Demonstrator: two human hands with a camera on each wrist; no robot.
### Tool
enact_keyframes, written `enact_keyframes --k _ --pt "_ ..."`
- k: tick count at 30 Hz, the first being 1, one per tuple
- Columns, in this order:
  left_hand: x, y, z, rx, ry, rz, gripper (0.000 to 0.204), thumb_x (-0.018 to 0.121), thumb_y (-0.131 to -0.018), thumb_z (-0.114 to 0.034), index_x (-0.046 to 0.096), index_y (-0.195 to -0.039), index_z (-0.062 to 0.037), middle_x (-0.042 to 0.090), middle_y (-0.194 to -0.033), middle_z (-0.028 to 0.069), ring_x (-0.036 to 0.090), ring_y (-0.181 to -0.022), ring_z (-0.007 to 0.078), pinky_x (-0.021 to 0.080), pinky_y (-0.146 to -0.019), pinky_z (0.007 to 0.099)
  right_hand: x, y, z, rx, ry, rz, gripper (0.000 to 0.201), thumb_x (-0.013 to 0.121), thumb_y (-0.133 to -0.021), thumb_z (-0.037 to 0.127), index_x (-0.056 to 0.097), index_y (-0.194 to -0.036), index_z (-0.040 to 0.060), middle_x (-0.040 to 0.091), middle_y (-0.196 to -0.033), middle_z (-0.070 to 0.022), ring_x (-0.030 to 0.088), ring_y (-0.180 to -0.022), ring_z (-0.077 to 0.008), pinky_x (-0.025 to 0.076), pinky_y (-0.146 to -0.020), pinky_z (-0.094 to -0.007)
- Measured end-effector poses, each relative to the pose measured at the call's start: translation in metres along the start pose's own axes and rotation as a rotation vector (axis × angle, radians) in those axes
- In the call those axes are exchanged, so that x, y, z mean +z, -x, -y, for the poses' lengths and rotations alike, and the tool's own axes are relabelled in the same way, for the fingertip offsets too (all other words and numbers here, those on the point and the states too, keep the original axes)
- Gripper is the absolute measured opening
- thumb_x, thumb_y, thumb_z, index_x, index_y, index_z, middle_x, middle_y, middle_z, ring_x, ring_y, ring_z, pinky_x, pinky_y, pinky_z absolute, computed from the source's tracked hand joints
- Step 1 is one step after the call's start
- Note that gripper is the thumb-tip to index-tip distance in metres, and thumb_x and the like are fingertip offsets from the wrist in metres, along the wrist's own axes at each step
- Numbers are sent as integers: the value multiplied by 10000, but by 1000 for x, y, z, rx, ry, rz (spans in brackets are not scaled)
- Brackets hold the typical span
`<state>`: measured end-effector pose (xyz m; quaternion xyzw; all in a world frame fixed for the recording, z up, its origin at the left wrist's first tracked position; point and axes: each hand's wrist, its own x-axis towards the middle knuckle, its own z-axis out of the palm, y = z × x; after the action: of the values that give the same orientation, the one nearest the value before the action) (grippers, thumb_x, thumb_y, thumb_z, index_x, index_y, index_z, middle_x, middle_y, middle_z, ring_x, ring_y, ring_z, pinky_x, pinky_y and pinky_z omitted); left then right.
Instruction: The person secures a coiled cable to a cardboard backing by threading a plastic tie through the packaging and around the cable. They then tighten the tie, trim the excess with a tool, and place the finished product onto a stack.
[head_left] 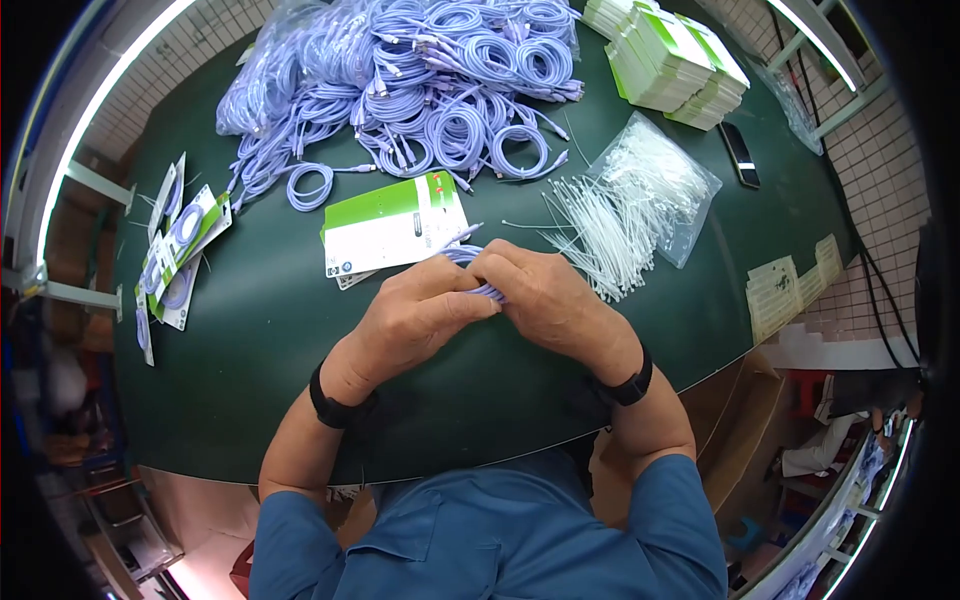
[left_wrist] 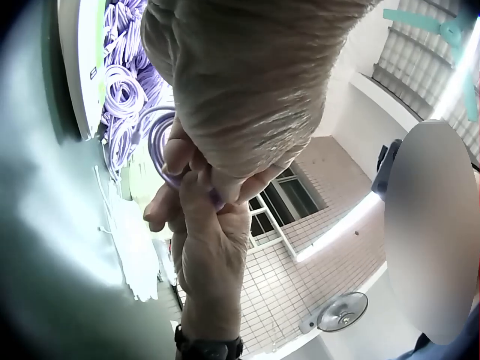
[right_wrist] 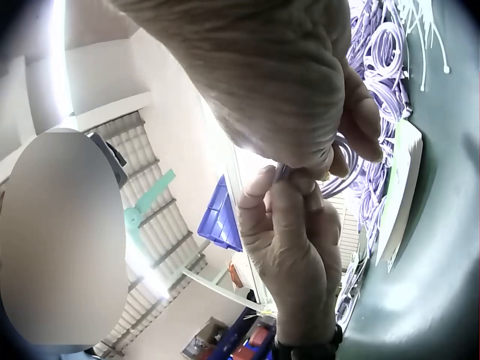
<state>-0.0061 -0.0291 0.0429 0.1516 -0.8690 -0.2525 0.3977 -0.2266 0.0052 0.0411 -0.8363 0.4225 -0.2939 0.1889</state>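
Both hands meet over the front middle of the dark green table, holding a coiled lavender cable (head_left: 462, 254) between them. My left hand (head_left: 425, 308) grips the coil's left side, thumb pointing right. On its right side my right hand (head_left: 555, 300) pinches the loops with curled fingers. One cable plug sticks out above the knuckles. Loops of the coil (left_wrist: 156, 141) show beside the fingertips in the left wrist view; the palms hide much of the rest. Just beyond the hands lie white-and-green packaging cards (head_left: 390, 235).
A large heap of lavender cables (head_left: 400, 90) covers the back. White cable ties (head_left: 605, 240) spill from a clear bag (head_left: 690, 190) at right. Card stacks (head_left: 680, 65) and a phone (head_left: 740, 155) lie beyond. Carded cables (head_left: 185, 235) are at left.
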Motion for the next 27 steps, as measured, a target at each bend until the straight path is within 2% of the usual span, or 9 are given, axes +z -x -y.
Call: enact_keyframes --k 5,8,9,12,13,16,21,24,27 --pt "3 0 1 -16 -3 22 250 836 -810 28 780 -1026 -84 724 -906 78 685 -765 236 538 -668 335 2 6 -6 31 -98 -12 318 717 -805 -23 662 -1108 59 710 -1114 -129 705 -853 -386 576 -723 -433" --pt "3 1 1 -8 49 56 320 807 -785 46 767 -1072 -91 709 -976 89 709 -801 272 580 -691 361 -9 9 -9 -67 -209 9 290 733 -873 62 620 -1139 44 706 -976 -143 705 -777 -365 583 -698 -420" --pt "3 2 0 -4 44 52 320 807 -785 46 767 -1072 -91 709 -976 89 709 -801 272 580 -691 361 -15 10 -7 -72 -204 10 290 733 -873 62 620 -1139 44 706 -976 -143 705 -777 -365 583 -698 -420" --pt "1 -1 -3 33 51 47 276 827 -795 33 794 -1033 -104 728 -914 83 689 -736 240 562 -638 342 -42 9 3 67 -548 186 287 771 -913 125 640 -1153 38 694 -846 -107 692 -684 -248 549 -640 -361" --pt "-2 -2 -5 46 34 34 276 827 -795 33 794 -1033 -104 728 -914 83 689 -736 240 562 -638 342 -47 10 4 47 -533 190 287 771 -913 125 640 -1153 38 694 -846 -107 692 -684 -248 549 -640 -361" --pt "-7 -3 -10 95 36 69 290 825 -781 0 798 -1044 -120 720 -911 75 684 -722 238 565 -607 346 -56 14 5 453 -986 341 316 845 -889 136 665 -1132 41 685 -843 -27 642 -684 -78 475 -595 -274" --pt "-8 6 -2 165 -40 78 276 811 -779 -37 797 -1043 -114 704 -899 65 683 -722 235 561 -591 344 -48 15 3 470 -805 356 341 872 -882 148 681 -1145 44 683 -825 -9 630 -680 -55 470 -587 -268" --pt "-12 13 3 205 -70 63 291 789 -788 -66 785 -1075 -113 692 -907 60 692 -744 232 561 -597 340 -42 11 2 191 -641 298 319 875 -869 119 697 -1123 48 689 -823 -21 648 -669 -92 480 -581 -274" --pt "-16 19 2 251 -138 96 314 778 -805 -69 776 -1115 -118 691 -940 64 698 -763 233 566 -616 342 -35 7 8 112 -564 255 291 868 -860 93 711 -1102 53 692 -818 -34 666 -676 -122 493 -583 -285"
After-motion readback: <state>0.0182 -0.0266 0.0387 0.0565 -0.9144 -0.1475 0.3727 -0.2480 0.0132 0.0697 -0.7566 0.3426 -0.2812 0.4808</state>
